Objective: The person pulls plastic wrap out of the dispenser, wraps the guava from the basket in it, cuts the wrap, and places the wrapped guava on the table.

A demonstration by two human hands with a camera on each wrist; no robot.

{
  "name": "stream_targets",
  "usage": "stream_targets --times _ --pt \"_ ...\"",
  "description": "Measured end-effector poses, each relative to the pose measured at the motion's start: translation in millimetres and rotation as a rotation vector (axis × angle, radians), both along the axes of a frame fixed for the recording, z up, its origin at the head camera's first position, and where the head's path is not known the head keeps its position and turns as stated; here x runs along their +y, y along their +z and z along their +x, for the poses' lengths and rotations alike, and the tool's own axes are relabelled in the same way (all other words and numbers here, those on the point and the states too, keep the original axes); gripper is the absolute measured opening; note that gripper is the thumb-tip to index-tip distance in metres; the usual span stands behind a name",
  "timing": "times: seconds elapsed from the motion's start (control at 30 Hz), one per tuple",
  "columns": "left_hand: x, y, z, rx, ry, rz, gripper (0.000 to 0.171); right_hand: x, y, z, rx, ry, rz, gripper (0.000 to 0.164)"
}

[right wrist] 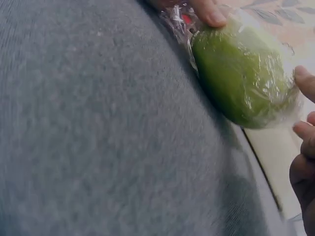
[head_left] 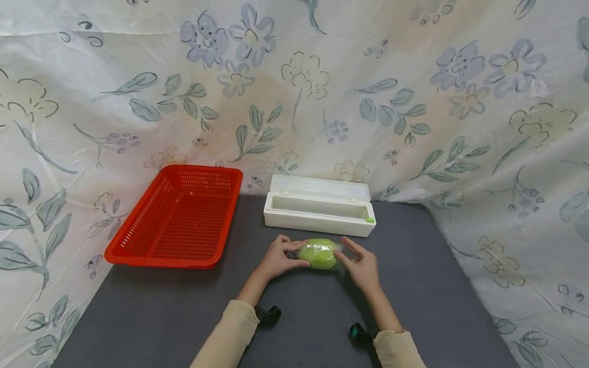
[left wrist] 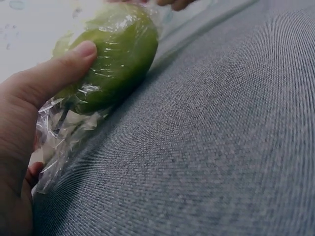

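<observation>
A smooth, oval green fruit (head_left: 318, 254) wrapped in clear plastic film lies low over the dark cloth between both hands. The left hand (head_left: 281, 255) grips its left end, thumb pressed on the near side, with loose film bunched beneath the palm in the left wrist view. At the other end, the right hand (head_left: 361, 263) holds the wrapped fruit between thumb and fingers, its fingertips (right wrist: 304, 81) right at the film's edge in the right wrist view. Just behind stands a white film dispenser box (head_left: 319, 223), its lid (head_left: 319, 187) raised and a green slider (head_left: 370, 220) at its right end.
A red perforated plastic basket (head_left: 216, 240) stands at the left on the dark grey tablecloth (head_left: 303, 327). Flower-printed fabric (head_left: 294, 102) hangs behind and along both sides of the table. Each wrist wears a black strap-mounted device, the left one (head_left: 268, 314) near the table surface.
</observation>
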State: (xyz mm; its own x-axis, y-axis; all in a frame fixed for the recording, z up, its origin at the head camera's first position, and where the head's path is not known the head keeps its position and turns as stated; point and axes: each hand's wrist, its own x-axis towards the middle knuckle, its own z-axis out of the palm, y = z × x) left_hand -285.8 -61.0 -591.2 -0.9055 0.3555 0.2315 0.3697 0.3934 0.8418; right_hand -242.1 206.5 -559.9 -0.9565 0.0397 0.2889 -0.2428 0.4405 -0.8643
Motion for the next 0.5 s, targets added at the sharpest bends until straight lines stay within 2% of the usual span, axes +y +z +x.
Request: stream_targets --times 0.1,0.17,0.27,0.37,0.5 --pt "0.0 -0.2 0.2 -0.011 -0.005 -0.002 0.069 2.1 -3.0 1.3 -0.086 -0.062 -0.020 0.042" --pt "0.1 -0.3 0.4 -0.013 -0.003 0.001 0.069 2.7 -4.3 2.6 -0.094 -0.049 -0.018 0.035" --pt "0.0 -0.3 0.7 -0.007 0.004 0.002 0.069 2.9 -5.6 3.7 -0.072 -0.010 -0.066 0.029" --pt "-0.4 0.8 0.8 0.004 0.001 0.000 0.069 1.3 -5.6 3.1 -0.045 -0.012 -0.094 0.025" --pt "0.1 3.3 1.6 0.025 -0.011 -0.009 0.069 -4.4 -3.2 4.0 0.040 -0.073 -0.011 0.021"
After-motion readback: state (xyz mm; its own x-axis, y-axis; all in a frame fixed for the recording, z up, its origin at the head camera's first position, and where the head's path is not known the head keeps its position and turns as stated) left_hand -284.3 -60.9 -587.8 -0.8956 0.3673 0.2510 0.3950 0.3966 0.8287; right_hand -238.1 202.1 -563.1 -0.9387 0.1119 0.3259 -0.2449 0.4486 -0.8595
